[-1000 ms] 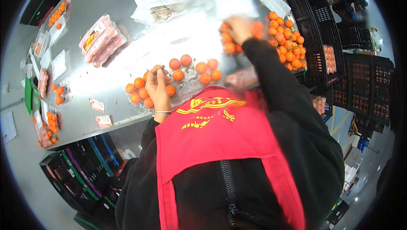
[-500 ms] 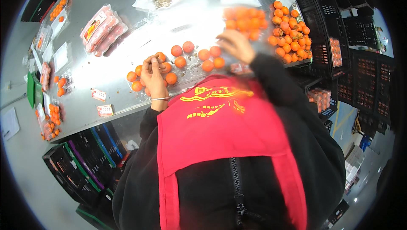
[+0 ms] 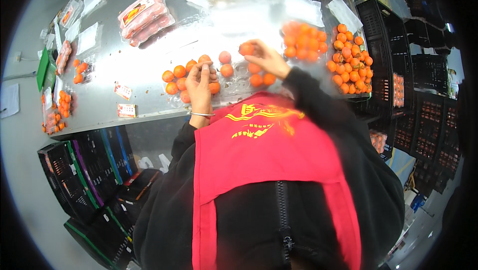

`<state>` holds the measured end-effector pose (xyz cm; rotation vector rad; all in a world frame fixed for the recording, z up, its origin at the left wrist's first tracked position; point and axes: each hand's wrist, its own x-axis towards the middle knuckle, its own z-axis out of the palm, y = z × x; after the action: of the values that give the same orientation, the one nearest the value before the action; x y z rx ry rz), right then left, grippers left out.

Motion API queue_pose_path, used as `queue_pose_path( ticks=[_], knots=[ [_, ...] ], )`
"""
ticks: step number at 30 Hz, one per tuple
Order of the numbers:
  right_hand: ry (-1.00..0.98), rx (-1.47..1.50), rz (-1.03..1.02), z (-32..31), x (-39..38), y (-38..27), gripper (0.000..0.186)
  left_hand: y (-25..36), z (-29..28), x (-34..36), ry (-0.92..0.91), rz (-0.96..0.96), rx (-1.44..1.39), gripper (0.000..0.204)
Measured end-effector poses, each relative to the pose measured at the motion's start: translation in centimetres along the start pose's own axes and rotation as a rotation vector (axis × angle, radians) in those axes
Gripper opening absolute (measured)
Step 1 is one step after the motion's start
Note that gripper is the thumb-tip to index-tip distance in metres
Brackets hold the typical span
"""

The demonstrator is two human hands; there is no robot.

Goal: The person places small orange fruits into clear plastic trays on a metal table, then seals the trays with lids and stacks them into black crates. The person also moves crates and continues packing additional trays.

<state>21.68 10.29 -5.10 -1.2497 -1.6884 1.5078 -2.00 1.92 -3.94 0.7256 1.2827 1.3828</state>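
Note:
In my right hand (image 3: 269, 60) is an orange persimmon (image 3: 246, 48), held by the fingertips above a clear plastic tray (image 3: 240, 85). Under it, two persimmons, one of them this one (image 3: 269, 79), sit in the tray's right end. My left hand (image 3: 200, 90) is over the persimmons to the left, thumb and fingers drawn together; what they grip, if anything, is hidden. A persimmon (image 3: 214, 88) shows beside that palm, and several more, such as this one (image 3: 171, 88), lie to its left. Between the hands are two more, one at the front (image 3: 226, 70).
A blurred heap of persimmons (image 3: 303, 41) and a larger pile (image 3: 352, 63) lie to the right, beside black crates (image 3: 381, 51). Wrapped packs (image 3: 145, 17) stand at the back left. Two printed cards (image 3: 126, 110) are near the front edge. Black crates (image 3: 74, 170) stack below left.
My right hand has moved left from beside the blurred heap and now holds a persimmon over the tray. My left hand stays at the left persimmons. The whole view has shifted slightly.

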Motion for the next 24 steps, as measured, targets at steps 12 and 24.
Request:
queue_pose_path(
  ticks=[12,24],
  knots=[
    [0.083,-0.143,-0.275,1.2,-5.7,-6.6,0.047,2.4,5.6,-0.9,-0.417,-0.053,0.309,0.049],
    [0.173,-0.146,-0.287,1.6,-6.2,-7.0,0.046,2.4,5.6,-1.1,-0.329,0.096,0.402,0.041]
  ],
)
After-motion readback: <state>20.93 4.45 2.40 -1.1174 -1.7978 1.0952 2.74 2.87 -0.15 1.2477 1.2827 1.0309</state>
